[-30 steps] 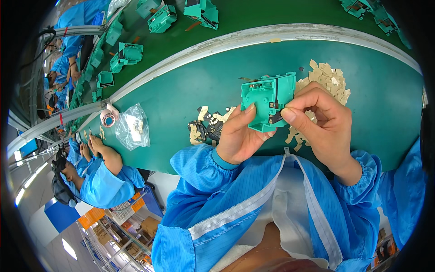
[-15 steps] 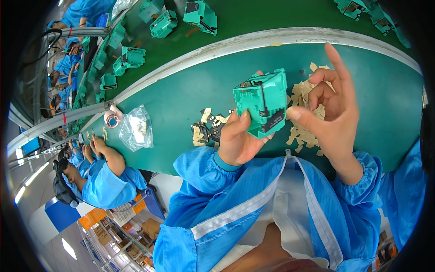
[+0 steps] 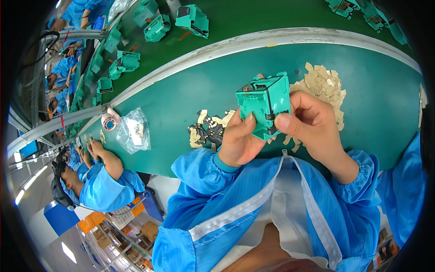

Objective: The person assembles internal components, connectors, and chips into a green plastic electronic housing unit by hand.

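My left hand (image 3: 239, 141) is closed round the lower left of a green plastic housing (image 3: 253, 109), holding it tilted above the bench. The housing is box-shaped and open on one side, with a black strip (image 3: 267, 102) running down its face. At the housing's right edge my right hand (image 3: 315, 124) is closed, its thumb pressing near a black piece on the lower face and its fingers bent behind the edge. The right fingertips are partly hidden. Behind that hand lies a heap of beige paper-like pieces (image 3: 324, 84). Left of the housing are small black parts (image 3: 212, 132) mixed with beige pieces.
A clear plastic bag (image 3: 133, 131) and a white-and-pink roll (image 3: 108, 121) lie on the bench's left. Beyond a pale metal rail (image 3: 217, 55), a green belt (image 3: 244, 18) carries several more housings (image 3: 192, 20). A co-worker in blue (image 3: 102, 181) sits at the left.
My right hand, previously raised with the index finger stretched out, has come down and left onto the housing. The housing has turned slightly. Housings on the belt have shifted left.
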A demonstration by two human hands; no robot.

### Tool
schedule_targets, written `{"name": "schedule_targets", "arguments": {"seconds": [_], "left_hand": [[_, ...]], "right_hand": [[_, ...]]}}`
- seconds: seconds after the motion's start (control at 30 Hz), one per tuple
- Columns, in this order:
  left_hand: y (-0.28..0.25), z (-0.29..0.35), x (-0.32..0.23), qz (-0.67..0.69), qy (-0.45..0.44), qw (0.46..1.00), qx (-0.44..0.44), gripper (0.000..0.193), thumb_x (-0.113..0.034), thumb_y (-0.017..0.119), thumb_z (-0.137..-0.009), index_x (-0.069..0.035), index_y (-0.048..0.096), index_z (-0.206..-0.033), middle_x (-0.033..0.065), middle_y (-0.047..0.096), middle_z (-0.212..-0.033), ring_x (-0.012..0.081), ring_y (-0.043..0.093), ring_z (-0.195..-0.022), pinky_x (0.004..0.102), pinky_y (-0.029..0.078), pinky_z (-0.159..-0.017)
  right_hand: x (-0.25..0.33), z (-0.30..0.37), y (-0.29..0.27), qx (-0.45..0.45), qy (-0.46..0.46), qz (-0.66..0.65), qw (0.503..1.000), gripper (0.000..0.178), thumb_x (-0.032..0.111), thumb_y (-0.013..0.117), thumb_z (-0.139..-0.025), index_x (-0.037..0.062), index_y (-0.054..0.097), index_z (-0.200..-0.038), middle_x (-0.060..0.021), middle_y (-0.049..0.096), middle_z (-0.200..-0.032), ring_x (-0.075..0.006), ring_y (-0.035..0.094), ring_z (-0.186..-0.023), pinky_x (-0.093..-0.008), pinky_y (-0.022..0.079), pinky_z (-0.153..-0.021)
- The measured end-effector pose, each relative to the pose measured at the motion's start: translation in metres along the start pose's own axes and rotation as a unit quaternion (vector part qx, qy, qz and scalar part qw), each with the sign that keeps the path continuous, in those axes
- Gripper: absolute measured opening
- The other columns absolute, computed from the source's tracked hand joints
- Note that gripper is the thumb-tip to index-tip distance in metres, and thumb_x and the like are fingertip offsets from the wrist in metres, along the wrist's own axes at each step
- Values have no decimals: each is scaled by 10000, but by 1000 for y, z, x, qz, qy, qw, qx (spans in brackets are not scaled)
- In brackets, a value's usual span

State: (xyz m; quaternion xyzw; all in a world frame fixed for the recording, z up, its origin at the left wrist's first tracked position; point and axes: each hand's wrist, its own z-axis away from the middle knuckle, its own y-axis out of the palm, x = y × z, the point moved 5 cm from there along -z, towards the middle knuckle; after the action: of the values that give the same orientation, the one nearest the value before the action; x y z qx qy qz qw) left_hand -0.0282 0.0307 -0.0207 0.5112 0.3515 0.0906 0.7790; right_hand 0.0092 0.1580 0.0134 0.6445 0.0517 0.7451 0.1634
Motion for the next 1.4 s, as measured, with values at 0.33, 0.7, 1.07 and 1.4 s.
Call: {"name": "schedule_targets", "arguments": {"seconds": [0.33,0.7,1.07,1.4], "left_hand": [[2,-1,-5,-17,18,999,32,647,-219,539,-909,-93,166,-1422,98,482,-1245,216,509,-1110,360,438,-893],[4,25,-28,-219,164,959,-68,767,-156,616,-867,-65,129,-1452,103,447,-1277,169,525,-958,296,484,-742],[-36,67,-109,-840,199,417,-284,149,-64,704,-724,-53,625,-850,71,570,-815,248,501,-763,350,419,-668],[-60,70,-121,-790,144,522,-289,87,-31,621,-803,-18,624,-890,104,617,-816,211,582,-712,309,464,-626]], "right_hand": [[3,-3,-6,-1,8,-26,1000,185,185,630,-875,13,574,-834,26,527,-717,-27,447,-649,-196,359,-551],[12,-58,-19,2,104,95,990,464,260,663,-839,-31,538,-1178,-45,599,-942,-101,576,-771,-241,492,-720],[24,-175,-102,-182,-23,170,968,519,219,600,-883,-104,431,-1253,-172,496,-1234,-210,491,-1169,-285,384,-1016],[30,-47,-49,-72,-20,217,973,440,163,620,-847,-7,504,-1235,-113,555,-1201,-185,569,-1042,-294,410,-921]]}}
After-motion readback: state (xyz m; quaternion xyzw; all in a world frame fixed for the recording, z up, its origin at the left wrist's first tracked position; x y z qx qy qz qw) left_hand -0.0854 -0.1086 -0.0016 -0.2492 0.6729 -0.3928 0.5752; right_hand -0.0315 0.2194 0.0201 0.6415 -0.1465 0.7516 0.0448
